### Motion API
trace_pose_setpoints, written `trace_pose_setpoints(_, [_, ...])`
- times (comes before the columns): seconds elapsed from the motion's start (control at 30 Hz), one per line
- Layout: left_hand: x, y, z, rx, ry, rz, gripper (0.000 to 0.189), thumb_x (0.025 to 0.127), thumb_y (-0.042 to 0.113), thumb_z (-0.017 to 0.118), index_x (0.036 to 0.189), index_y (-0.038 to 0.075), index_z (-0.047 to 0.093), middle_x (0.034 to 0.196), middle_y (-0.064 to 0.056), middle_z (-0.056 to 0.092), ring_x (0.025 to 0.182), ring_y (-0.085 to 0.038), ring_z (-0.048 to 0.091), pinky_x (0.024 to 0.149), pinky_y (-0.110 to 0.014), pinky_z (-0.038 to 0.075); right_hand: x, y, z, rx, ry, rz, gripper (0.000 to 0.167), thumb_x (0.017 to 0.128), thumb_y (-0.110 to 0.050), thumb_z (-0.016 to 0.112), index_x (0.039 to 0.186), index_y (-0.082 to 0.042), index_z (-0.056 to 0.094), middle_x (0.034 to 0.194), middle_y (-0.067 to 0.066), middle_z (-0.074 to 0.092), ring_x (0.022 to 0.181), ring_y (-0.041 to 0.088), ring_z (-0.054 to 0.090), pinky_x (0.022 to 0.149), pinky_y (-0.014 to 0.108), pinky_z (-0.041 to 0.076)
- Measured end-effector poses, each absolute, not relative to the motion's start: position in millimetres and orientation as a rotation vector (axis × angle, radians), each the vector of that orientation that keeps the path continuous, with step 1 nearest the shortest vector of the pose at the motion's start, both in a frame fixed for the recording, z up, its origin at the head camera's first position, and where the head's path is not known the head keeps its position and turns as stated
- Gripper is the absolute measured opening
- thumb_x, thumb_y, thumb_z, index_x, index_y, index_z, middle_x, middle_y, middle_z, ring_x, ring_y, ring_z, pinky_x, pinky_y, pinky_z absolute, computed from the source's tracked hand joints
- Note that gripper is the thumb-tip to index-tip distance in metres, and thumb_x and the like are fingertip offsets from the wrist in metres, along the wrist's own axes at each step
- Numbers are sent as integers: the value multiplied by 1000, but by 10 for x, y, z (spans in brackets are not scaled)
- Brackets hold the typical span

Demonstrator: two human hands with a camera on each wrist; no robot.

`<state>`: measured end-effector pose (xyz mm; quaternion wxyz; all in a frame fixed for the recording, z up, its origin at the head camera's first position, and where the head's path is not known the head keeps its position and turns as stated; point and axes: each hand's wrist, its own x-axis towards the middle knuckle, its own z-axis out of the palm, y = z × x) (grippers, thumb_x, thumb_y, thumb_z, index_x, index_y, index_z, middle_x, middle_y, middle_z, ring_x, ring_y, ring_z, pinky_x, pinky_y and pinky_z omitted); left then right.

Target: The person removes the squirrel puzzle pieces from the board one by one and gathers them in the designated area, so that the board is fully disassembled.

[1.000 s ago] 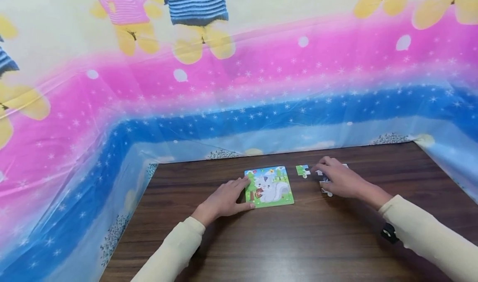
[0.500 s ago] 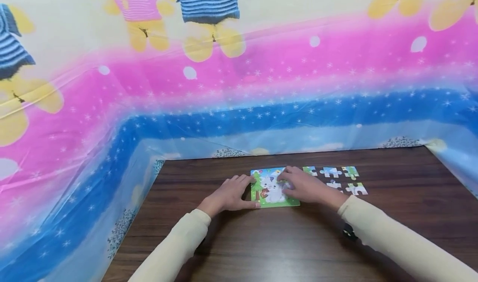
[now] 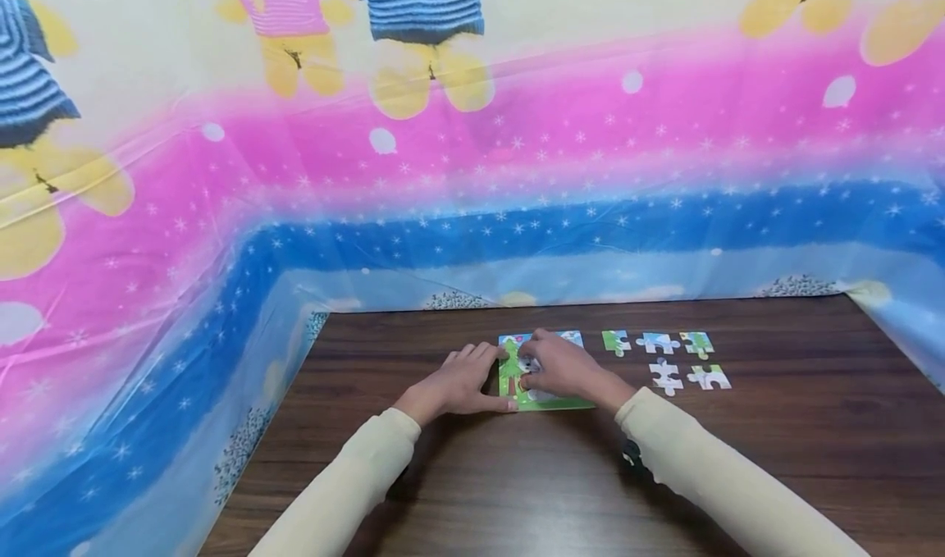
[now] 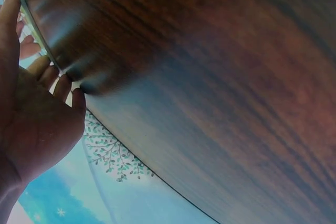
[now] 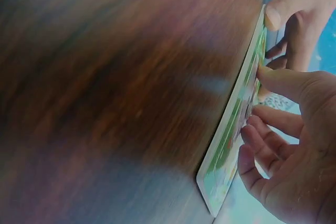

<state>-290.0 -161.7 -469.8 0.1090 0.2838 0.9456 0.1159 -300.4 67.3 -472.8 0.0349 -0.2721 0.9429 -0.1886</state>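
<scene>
The left hand (image 3: 459,383) is at the left edge of a puzzle board (image 3: 512,366), thumb and fingers spread wide, with the thumb on the near left corner and the fingers towards the far left corner. The right hand (image 3: 564,367) is over the middle of the board, fingers bent downward; the right wrist view shows its thumb and index fingertips on the surface with a gap between them. Whether they pinch a piece cannot be told.

The puzzle board lies flat on a dark wood-grain desk (image 3: 517,483), printed with a green tree and a pale animal, the latter largely covered by the right hand. To its right, apart from it, are five loose puzzle pieces (image 3: 659,342): three in the far row, two in the near row. Contact between neighbouring pieces cannot be confirmed.

Both sleeves (image 3: 365,463) are pale yellow; a dark wrist item (image 3: 631,452) shows below the right cuff. Behind the desk hangs a printed cloth (image 3: 472,229) with pink and blue bands, snowflakes and yellow figures in striped tops.
</scene>
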Motion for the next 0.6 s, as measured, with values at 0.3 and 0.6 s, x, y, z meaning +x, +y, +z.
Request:
trace_pose_setpoints(0.3, [-2896,-1636,-4747,824,2778,332,88,94,73,63,162,23,37,162,-2,44,153,-27,39,124,-57,34,-3012,607,-4782,-777,2872,-665,29,98,-21,77,123,-9,72,119,7,62,95,16,63,85,40,57])
trace_pose_setpoints(0.6, [-2908,-1629,-4738,822,2794,329,87,94,73,63,161,23,38,161,-1,44,150,-26,41,123,-56,34,-3030,608,-4777,-748,2924,-645,27,97,-21,78,121,-14,67,118,3,60,94,14,61,76,36,55])
